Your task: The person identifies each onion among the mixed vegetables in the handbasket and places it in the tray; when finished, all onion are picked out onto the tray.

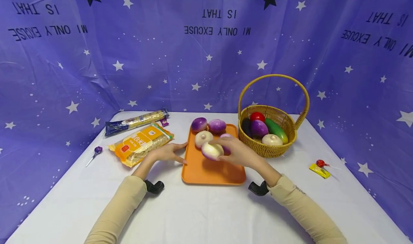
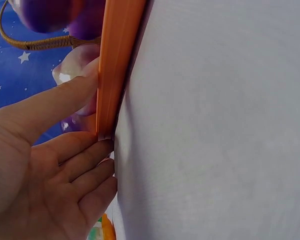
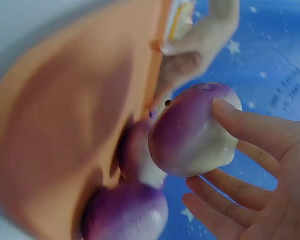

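Star-printed purple cloth hangs behind a white desk (image 1: 206,215). At the frame's centre, the right hand (image 1: 238,151) curls its fingers round a purple-and-white onion (image 1: 212,151), holding it just above the orange tray (image 1: 209,170). More onions lie at the tray's upper end. The left hand (image 1: 167,152), fingers straight, touches the tray's left rim. Right of the tray stands a wicker basket (image 1: 274,149) of vegetables; noodle packets (image 1: 140,143) lie to the left.
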Tool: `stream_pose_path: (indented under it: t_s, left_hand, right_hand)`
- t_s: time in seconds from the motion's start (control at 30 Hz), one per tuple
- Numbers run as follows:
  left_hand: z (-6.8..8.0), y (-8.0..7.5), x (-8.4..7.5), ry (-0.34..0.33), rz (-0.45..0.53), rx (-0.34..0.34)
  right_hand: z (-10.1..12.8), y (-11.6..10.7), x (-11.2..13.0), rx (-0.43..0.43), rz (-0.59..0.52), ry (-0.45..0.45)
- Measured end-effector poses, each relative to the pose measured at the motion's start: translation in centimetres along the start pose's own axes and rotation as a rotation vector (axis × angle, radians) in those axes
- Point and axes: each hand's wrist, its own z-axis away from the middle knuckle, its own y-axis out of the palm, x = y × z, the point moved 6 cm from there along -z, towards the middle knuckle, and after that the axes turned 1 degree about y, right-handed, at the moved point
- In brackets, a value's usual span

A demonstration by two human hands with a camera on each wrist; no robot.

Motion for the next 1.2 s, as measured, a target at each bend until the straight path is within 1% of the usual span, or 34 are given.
stream_pose_path:
  t_s: [0.13, 0.23, 0.43, 0.57, 0.67, 0.8, 0.87, 0.93, 1.0, 1.2]
  left_hand:
    - [0.0, 0.1, 0.1, 0.000, 0.007, 0.003]
    - [0.0, 0.1, 0.1, 0.003, 0.008, 0.003]
    - [-0.1, 0.2, 0.0, 0.006, 0.011, 0.001]
    - [-0.1, 0.2, 0.0, 0.006, 0.005, -0.002]
    - [-0.1, 0.1, 0.0, 0.008, 0.000, -0.002]
    - [-0.1, 0.1, 0.1, 0.012, 0.011, -0.003]
    - [-0.2, 0.1, 0.2, 0.014, 0.018, -0.005]
    - [-0.3, 0.0, 0.3, 0.017, 0.017, -0.008]
    - [-0.4, 0.0, 0.5, 0.016, 0.017, -0.008]
    - [-0.3, 0.1, 0.4, 0.004, 0.018, 0.000]
  right_hand:
    - [-1.0, 2.0, 0.5, 0.077, 0.006, -0.017]
    - [-1.7, 2.8, 0.7, 0.094, 0.029, -0.018]
    - [-2.5, 3.7, 0.3, 0.106, 0.119, 0.038]
    - [-2.6, 3.9, 0.3, 0.118, 0.117, 0.060]
    - [-2.6, 3.7, 0.5, 0.130, 0.099, 0.057]
    - [-2.4, 2.9, 0.9, 0.156, 0.057, 0.031]
    - [-2.3, 2.0, 1.1, 0.158, 0.043, 0.017]
    - [-2.2, 1.0, 0.9, 0.159, 0.034, 0.023]
    - [-2.0, -0.1, 0.5, 0.137, 0.032, 0.032]
    - [-1.0, -3.3, -1.2, 0.032, -0.003, 0.112]
